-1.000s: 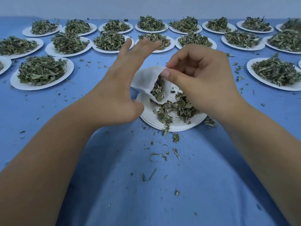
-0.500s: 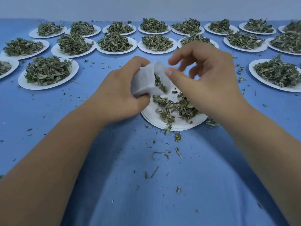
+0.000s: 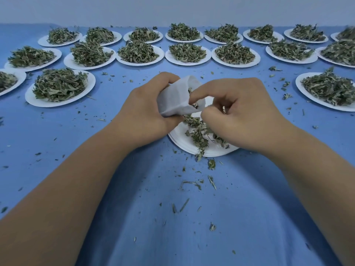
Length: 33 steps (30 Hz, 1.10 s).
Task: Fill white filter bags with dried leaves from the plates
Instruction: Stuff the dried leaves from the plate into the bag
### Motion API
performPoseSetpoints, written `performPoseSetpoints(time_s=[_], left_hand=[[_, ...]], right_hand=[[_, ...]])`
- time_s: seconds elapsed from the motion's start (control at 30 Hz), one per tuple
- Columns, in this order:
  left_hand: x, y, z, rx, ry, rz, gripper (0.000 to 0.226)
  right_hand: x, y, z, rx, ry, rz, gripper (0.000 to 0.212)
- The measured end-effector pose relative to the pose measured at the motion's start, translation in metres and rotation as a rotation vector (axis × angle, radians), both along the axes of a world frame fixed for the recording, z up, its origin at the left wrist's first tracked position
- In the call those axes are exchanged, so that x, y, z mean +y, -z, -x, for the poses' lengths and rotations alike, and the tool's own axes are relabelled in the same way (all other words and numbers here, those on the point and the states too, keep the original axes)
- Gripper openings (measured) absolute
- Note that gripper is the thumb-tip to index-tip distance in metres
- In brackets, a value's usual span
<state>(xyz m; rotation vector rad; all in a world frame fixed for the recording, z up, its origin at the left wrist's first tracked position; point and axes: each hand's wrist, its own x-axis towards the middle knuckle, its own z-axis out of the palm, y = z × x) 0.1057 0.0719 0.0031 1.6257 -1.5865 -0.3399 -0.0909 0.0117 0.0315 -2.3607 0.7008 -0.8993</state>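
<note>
Left hand (image 3: 146,112) grips bag (image 3: 174,98); right hand (image 3: 242,116) pinches leaves (image 3: 195,106).

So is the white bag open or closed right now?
Open. The left hand grips the white bag, its mouth gaping toward the right hand, which pinches leaf bits at the opening.

Blue cloth (image 3: 146,237) before me, pale wall (image 3: 172,8) beyond.
The cloth spreads across my whole view, softly creased close to me; the wall runs plain along its far edge.
</note>
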Motion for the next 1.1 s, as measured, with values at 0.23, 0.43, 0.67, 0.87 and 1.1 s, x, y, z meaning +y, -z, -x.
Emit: performPoseSetpoints(time_s=[0.23,0.43,0.67,0.87,1.1], left_hand=[[-0.001,0.001,0.004,0.021,-0.048,0.055,0.02],[0.001,0.0,0.006,0.0,-0.05,0.079,0.02],[-0.003,-0.001,0.005,-0.151,-0.174,0.104,0.029],[-0.007,0.003,0.006,-0.238,-0.256,0.096,0.036],[-0.009,0.005,0.002,-0.249,-0.365,-0.005,0.042]], right_hand=[[0.005,0.002,-0.005,0.168,-0.055,0.159,0.028],[0.003,0.006,-0.004,0.055,-0.155,0.035,0.052],[-0.013,-0.007,0.019,-0.033,0.11,-0.001,0.026],[-0.02,-0.003,0.073,0.375,0.258,0.022,0.03],[-0.009,0.027,0.101,0.527,0.146,-0.231,0.098]])
